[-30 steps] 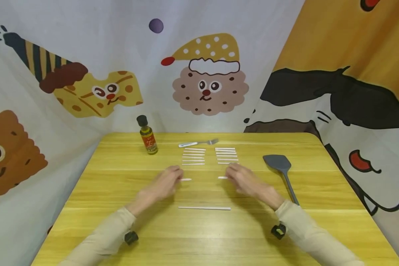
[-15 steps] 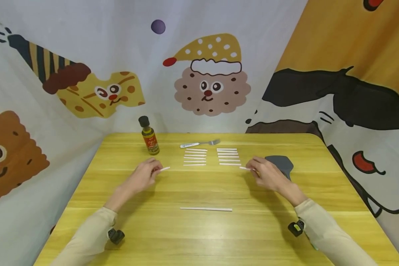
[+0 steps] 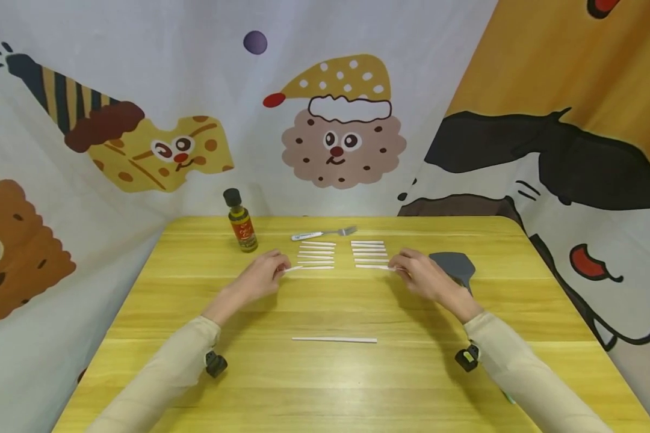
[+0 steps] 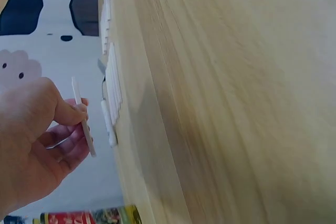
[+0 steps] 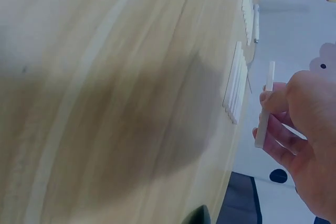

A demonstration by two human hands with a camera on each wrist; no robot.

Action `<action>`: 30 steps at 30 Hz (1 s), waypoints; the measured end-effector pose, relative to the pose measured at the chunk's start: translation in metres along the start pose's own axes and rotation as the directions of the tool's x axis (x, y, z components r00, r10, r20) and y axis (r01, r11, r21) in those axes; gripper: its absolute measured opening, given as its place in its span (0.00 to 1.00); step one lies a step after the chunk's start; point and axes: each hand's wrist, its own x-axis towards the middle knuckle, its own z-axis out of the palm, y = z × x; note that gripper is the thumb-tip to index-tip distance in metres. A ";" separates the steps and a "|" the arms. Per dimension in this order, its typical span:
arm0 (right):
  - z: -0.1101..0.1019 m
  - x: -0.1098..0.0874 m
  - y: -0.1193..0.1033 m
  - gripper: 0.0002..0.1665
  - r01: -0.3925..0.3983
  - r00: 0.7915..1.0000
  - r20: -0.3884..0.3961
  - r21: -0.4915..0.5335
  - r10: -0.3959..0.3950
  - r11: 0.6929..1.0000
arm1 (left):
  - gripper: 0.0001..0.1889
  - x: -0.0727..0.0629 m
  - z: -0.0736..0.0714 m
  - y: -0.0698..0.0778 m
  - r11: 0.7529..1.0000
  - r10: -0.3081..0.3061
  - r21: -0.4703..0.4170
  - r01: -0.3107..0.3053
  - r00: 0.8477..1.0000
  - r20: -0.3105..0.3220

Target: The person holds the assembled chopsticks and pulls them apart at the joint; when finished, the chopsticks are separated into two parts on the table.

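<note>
My left hand [image 3: 257,278] pinches a short, thin white stick [image 4: 84,121] between thumb and fingers, at the near left end of a row of similar short white sticks [image 3: 316,257]. At the near right end of a second row of short white sticks [image 3: 369,252], my right hand [image 3: 425,276] pinches another short white stick [image 5: 265,106]. Both held sticks are raised off the table in the wrist views. Closer to me, one longer white stick [image 3: 334,340], slightly tapered like a chopstick, lies crosswise on the table.
Behind the rows lies a fork [image 3: 325,233] with a white handle. An oil bottle [image 3: 242,225] with a black cap stands at the back left of the wooden table [image 3: 336,397]. A grey spatula [image 3: 454,264] lies at the right, partly hidden by my right arm. A printed curtain hangs behind.
My hands first moved apart, each with a short white stick. Since then the left has come back inward to its row and the right slightly inward to its own.
</note>
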 end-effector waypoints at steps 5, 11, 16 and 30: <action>0.006 0.008 0.000 0.10 0.004 1.000 0.009 0.010 -0.004 1.000 | 0.12 0.012 0.009 0.003 0.999 0.052 -0.013 -0.052 0.999 0.013; 0.011 0.017 -0.002 0.08 0.011 1.000 0.004 0.016 -0.012 1.000 | 0.11 0.026 0.018 0.005 0.997 0.061 -0.049 -0.060 0.997 0.037; 0.020 0.025 -0.004 0.10 0.015 1.000 0.009 0.015 -0.015 1.000 | 0.11 0.036 0.028 0.005 0.996 0.070 -0.065 -0.067 0.996 0.046; 0.043 0.032 -0.005 0.13 -0.016 1.000 0.008 0.028 0.016 0.999 | 0.08 0.049 0.049 0.008 0.994 0.108 -0.043 -0.105 0.992 0.068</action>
